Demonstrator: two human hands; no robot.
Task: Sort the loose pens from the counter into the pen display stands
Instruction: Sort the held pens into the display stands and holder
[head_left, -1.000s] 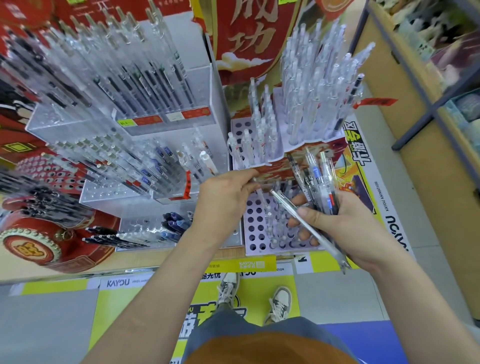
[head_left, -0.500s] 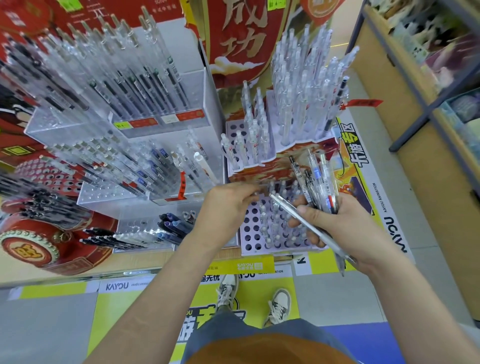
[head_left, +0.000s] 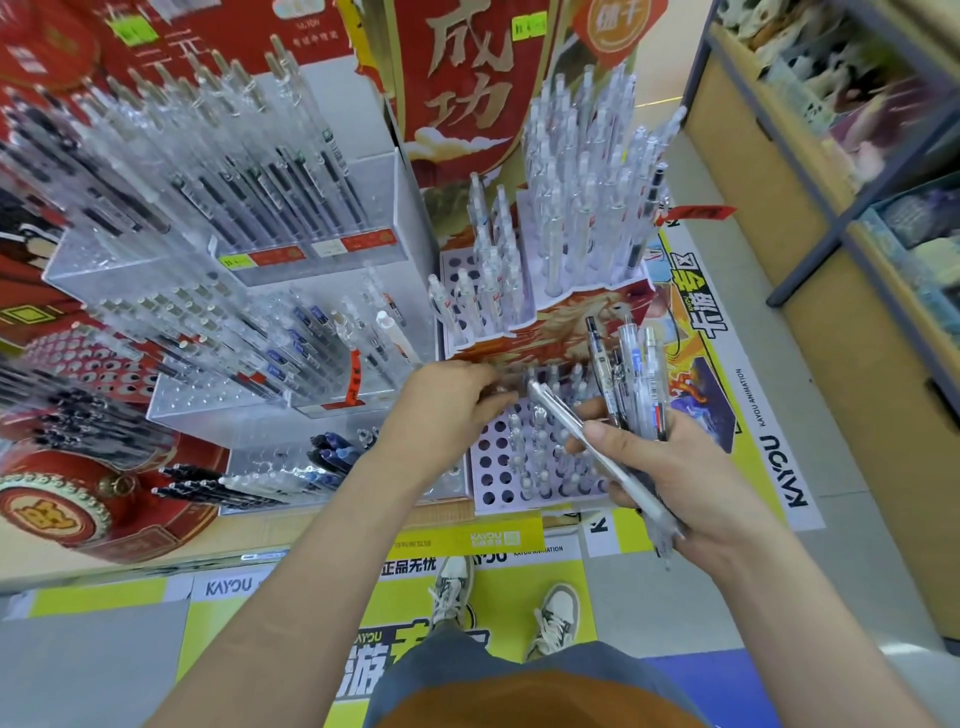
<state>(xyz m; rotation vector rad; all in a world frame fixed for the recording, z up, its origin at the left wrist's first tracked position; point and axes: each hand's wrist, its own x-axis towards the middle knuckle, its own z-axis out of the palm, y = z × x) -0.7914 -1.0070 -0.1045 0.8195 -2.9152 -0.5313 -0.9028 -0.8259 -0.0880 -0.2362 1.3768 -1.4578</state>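
Two bare hands meet over a pen display at a shop bench, seen from above. Left hand reaches in with its fingers curled, fingertips just short of the upper end of a silver pen; whether they pinch anything cannot be told. Right hand grips a bundle of pens, which fans upward out of the fist. Its thumb pins the silver pen across the top of the bundle.

That silver pen lies on a slant. Its long axis runs from upper left, near the left fingertips, down to lower right, past the heel of the right hand. Its free upper end points toward the left hand, so the left hand is the nearer one to take it.

Directly beneath and between the hands sits the lowest tier of a purple stepped stand, partly filled, with open holes on its left side. Higher tiers behind it hold upright clear pens. To the left stand clear acrylic racks, and dark pens lie flat near the bench's front edge.

Judging from this, the slanted pen would need turning upright before it drops into a hole.
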